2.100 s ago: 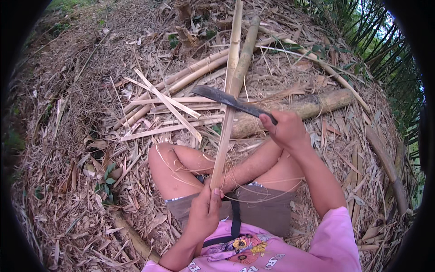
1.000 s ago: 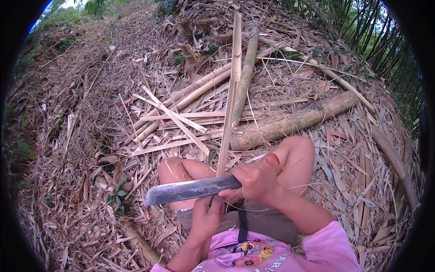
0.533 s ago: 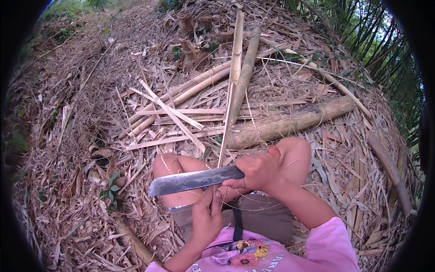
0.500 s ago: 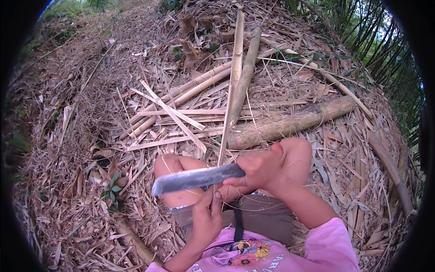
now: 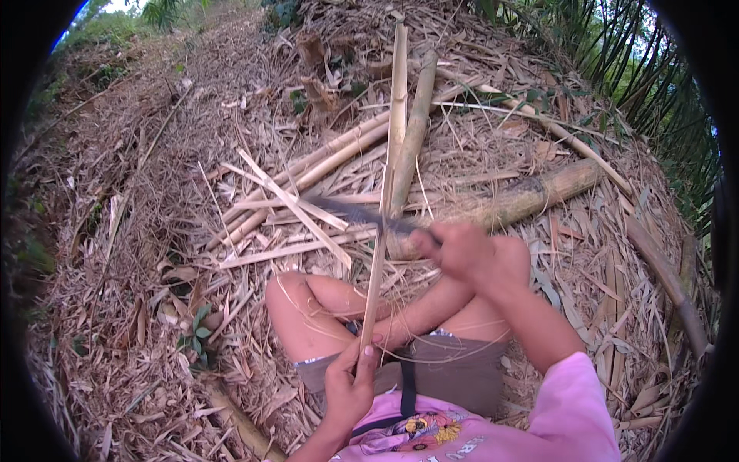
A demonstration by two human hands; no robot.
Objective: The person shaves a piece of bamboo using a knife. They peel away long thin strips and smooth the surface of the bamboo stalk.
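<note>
My left hand [image 5: 350, 387] is closed around the near end of a long split bamboo strip [image 5: 373, 296], which runs away from my lap and leans over the other bamboo. In my right hand [image 5: 463, 250] is the handle of a machete, also closed in the fingers. The dark machete blade [image 5: 346, 210] points left and meets the strip beyond my knees, blurred by motion. Thin curled bamboo shavings [image 5: 477, 350] hang across my legs and shorts. Behind the strip, a round bamboo pole [image 5: 416, 131] lies alongside it.
A thick bamboo log [image 5: 531, 199] lies just past my right knee. Several split bamboo pieces [image 5: 296, 208] cross each other ahead on the left. Long poles [image 5: 666, 281] rest at the right, and dry leaves cover the sloping ground. Cut stumps [image 5: 317, 92] stand farther up.
The machete has moved away from my body along the strip, from above my lap to beyond my knees. My left hand keeps its hold, slightly lower.
</note>
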